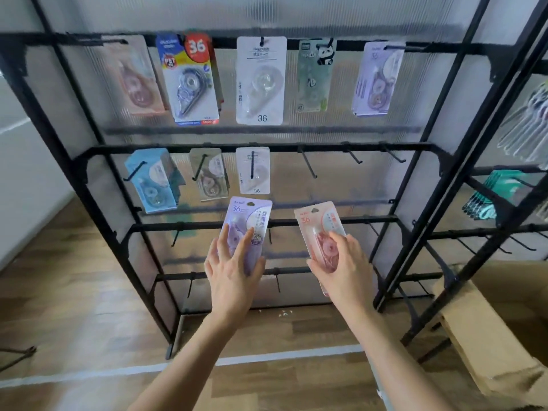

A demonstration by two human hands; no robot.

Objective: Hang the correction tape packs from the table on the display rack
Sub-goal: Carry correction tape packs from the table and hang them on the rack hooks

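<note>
Held upright in the left hand [229, 271], fingers spread over the front and thumb curled round the right edge: a purple pack [247, 221], top leaning slightly toward 1 o'clock. Gripped likewise in the right hand [345, 268], thumb on the left edge, fingers across the blister: a pink pack [318, 223], top tipped toward 11 o'clock. Both packs side by side but apart, in front of the lower bars of the rack [267, 148], clear of the hooks [308, 166].

Straight up at 12 o'clock from the purple pack, hanging on the middle bar: a small white pack [255, 170]. At its 9 o'clock a grey pack [209, 175], then a blue stack [152, 180]; at its 3 o'clock, the hooks.

Along the top bar, from 9 toward 3 o'clock: peach pack [133, 75], blue-and-red pack [189, 81], large white pack [261, 81], green pack [314, 75], lilac pack [378, 78].

At 3 o'clock of the rack, a second rack [498, 169]. At 4 o'clock, on the wooden floor [74, 292], a cardboard box [510, 315].
</note>
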